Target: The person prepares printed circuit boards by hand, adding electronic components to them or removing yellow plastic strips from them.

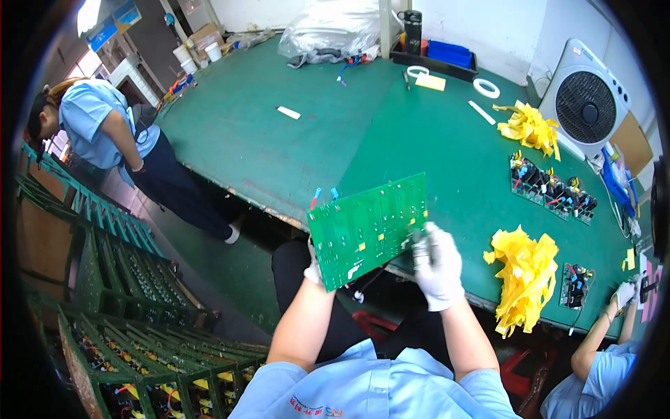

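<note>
- Holding a green circuit board [370,234] raised by the near edge of the green table [328,112], squarely between left hand [313,269] and right hand [438,265].
- Gripping the board's left edge with the gloved left hand, with most fingers hidden behind it.
- Curving the gloved right hand loosely beside the lower right edge, showing blurred fingertips; impossible to tell between pinching and merely brushing.
- Running the board's long axis from the left hand rightward and away, ending just beyond the right fingertips; sitting closer to the left hand, in plain contact there.
- Tilting the dotted face up toward the head, with blue-tipped leads [333,193] poking past the far edge, ahead of the left hand.
- Heaping yellow strips [523,276] to the right of the right hand, with a small component-laden board [576,286] lying farther right.
- Showing board-filled racks [139,363] well to the left of the left hand.
</note>
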Action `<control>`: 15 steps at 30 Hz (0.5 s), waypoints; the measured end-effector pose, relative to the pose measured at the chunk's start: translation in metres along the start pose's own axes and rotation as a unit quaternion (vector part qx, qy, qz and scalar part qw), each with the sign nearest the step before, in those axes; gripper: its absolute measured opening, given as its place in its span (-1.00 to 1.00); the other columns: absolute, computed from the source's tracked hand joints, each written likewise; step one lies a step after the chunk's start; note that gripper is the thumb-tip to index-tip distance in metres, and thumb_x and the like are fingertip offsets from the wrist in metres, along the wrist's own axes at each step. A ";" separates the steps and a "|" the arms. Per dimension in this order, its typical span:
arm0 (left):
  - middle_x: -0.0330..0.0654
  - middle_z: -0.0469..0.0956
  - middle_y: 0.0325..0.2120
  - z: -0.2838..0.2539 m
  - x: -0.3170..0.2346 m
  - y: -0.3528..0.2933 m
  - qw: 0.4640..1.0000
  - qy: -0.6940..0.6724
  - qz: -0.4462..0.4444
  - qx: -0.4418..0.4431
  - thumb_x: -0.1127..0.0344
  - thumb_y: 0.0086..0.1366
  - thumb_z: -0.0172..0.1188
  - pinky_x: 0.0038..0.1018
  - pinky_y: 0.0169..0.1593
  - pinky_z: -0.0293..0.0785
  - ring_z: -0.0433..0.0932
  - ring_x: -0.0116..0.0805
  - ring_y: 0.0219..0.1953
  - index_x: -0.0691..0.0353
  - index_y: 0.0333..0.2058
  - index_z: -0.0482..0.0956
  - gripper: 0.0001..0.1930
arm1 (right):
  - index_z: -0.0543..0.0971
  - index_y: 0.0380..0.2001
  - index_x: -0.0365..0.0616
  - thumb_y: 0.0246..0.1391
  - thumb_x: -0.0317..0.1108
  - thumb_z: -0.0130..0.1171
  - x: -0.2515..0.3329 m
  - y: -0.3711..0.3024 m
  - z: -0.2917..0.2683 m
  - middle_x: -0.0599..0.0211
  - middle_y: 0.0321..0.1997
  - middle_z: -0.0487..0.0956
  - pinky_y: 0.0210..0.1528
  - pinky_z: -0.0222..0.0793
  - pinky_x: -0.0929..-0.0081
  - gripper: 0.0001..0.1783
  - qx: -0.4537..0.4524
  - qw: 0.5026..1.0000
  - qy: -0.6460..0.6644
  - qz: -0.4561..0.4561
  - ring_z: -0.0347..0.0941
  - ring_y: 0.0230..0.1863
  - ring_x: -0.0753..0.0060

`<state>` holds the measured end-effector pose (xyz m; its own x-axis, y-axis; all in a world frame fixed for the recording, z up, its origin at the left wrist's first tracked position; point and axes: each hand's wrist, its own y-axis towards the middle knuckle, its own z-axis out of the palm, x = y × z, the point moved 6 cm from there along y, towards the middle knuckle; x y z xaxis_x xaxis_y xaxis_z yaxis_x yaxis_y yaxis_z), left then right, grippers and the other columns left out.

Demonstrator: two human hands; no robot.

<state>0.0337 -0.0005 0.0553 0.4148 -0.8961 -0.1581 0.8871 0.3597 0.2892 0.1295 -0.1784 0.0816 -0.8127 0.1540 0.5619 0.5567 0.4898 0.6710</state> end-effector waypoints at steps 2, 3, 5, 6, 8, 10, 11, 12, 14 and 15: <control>0.05 0.46 0.11 0.010 -0.015 0.014 0.912 0.394 -0.093 -0.062 0.05 0.30 0.18 -0.14 0.20 0.38 0.48 -0.14 0.12 0.24 0.11 0.45 -0.49 | 0.50 0.00 -0.27 0.16 -0.37 0.18 -0.039 0.003 -0.020 0.09 -0.33 0.54 -0.33 0.47 0.22 -0.65 0.002 0.993 -0.077 0.088 0.51 -0.37 0.05; -0.04 0.59 -0.11 0.055 -0.018 0.014 0.870 0.493 0.002 0.013 -0.02 0.12 0.38 -0.38 0.05 0.49 0.59 -0.25 -0.08 0.48 0.02 0.46 -0.32 | 0.47 0.03 -0.28 0.15 -0.36 0.18 -0.052 0.006 -0.029 0.10 -0.31 0.54 -0.32 0.47 0.22 -0.61 0.024 0.985 -0.138 0.102 0.51 -0.36 0.06; 0.05 0.51 -0.05 0.087 -0.021 0.018 0.701 0.696 0.062 0.143 0.23 -0.04 0.43 -0.28 0.06 0.46 0.54 -0.10 -0.03 0.36 -0.12 0.54 -0.50 | 0.40 0.12 -0.28 0.10 -0.33 0.21 -0.082 0.008 -0.039 0.07 -0.20 0.54 -0.24 0.47 0.18 -0.48 0.073 0.966 -0.208 0.136 0.50 -0.25 0.02; 0.10 0.47 -0.02 0.110 -0.015 0.021 0.549 0.791 0.102 0.250 0.30 -0.05 0.40 -0.22 0.08 0.43 0.51 -0.03 0.01 0.32 -0.14 0.55 -0.54 | 0.40 0.12 -0.28 0.10 -0.33 0.21 -0.086 0.009 -0.037 0.07 -0.20 0.54 -0.24 0.47 0.18 -0.48 0.070 0.966 -0.209 0.138 0.50 -0.25 0.02; 0.14 0.43 -0.01 0.122 0.000 0.026 0.457 0.829 0.070 0.315 0.38 -0.11 0.35 -0.06 0.18 0.30 0.40 0.11 0.11 0.26 -0.23 0.56 -0.62 | 0.38 0.16 -0.26 0.03 -0.27 0.26 -0.095 0.012 -0.031 0.01 -0.06 0.50 -0.11 0.45 0.11 -0.37 0.123 0.942 -0.287 0.122 0.46 -0.10 -0.04; 0.16 0.42 -0.02 0.113 -0.003 0.024 0.423 0.842 0.063 0.329 0.38 -0.09 0.35 -0.06 0.17 0.31 0.40 0.10 0.11 0.27 -0.22 0.55 -0.62 | 0.33 0.21 -0.25 -0.03 -0.17 0.31 -0.087 0.017 -0.023 -0.06 0.09 0.43 0.07 0.39 0.04 -0.24 0.143 0.934 -0.305 0.117 0.39 0.06 -0.11; 0.13 0.42 -0.01 0.107 -0.009 0.025 0.477 0.817 0.065 0.316 0.40 -0.10 0.35 -0.08 0.15 0.34 0.41 0.11 0.09 0.26 -0.23 0.54 -0.62 | 0.32 0.22 -0.24 -0.04 -0.15 0.32 -0.074 0.025 -0.022 -0.07 0.11 0.42 0.10 0.37 0.04 -0.23 0.107 0.957 -0.260 0.069 0.38 0.10 -0.13; 0.10 0.42 -0.01 0.098 -0.018 0.024 0.528 0.792 0.066 0.299 0.42 -0.10 0.36 -0.10 0.13 0.36 0.42 0.11 0.07 0.26 -0.24 0.52 -0.63 | 0.32 0.23 -0.22 -0.04 -0.13 0.32 -0.059 0.033 -0.021 -0.07 0.14 0.42 0.14 0.35 0.03 -0.21 0.070 0.974 -0.213 0.021 0.37 0.14 -0.16; 0.14 0.48 -0.02 0.063 -0.031 0.021 0.789 0.607 -0.083 0.051 0.33 0.02 0.31 -0.23 0.11 0.44 0.48 -0.08 0.04 0.35 -0.14 0.52 -0.60 | 0.33 0.23 -0.18 -0.04 -0.07 0.33 -0.031 0.049 -0.020 -0.08 0.18 0.41 0.21 0.30 0.04 -0.20 0.057 0.990 -0.107 -0.067 0.34 0.20 -0.19; 0.14 0.50 -0.02 0.055 -0.035 0.021 0.843 0.519 -0.133 0.053 0.29 0.07 0.29 -0.25 0.09 0.46 0.51 -0.10 0.02 0.38 -0.07 0.51 -0.55 | 0.35 0.22 -0.15 -0.01 -0.07 0.31 -0.015 0.061 -0.020 -0.06 0.18 0.41 0.22 0.28 0.04 -0.25 0.045 0.993 -0.063 -0.085 0.35 0.21 -0.17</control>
<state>0.0265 0.0236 0.1185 0.2073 -0.2114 -0.9552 0.9762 0.1081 0.1879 0.1785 -0.1679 0.1236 -0.9120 0.1665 0.3749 0.3966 0.5919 0.7017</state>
